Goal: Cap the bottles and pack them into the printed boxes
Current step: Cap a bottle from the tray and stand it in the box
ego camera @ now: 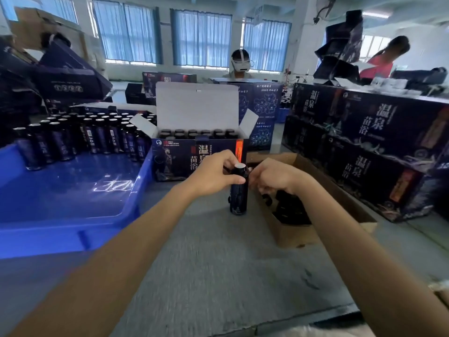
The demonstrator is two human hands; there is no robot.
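Dark bottle [238, 193] stands on the desk [218, 263], your left grip [213, 176] pinching its neck; capping looks in hand. Right grip [274, 177] is curled beside it, contents unclear. Next, seat a cap squarely.

Dark upright bottle [238, 190] (uncapped) before open printed box [199, 154].

Pers. [239, 54] in white headset [241, 65] opp., blue curtains [201, 37] behind, wall fan [326, 4] top-rt.

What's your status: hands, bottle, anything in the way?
Left hand grips dark labelled bottle at the neck, upright on grey table, silver top uncapped. Right hand curled beside it, contents unclear. Open printed cardboard box behind; nothing blocking.
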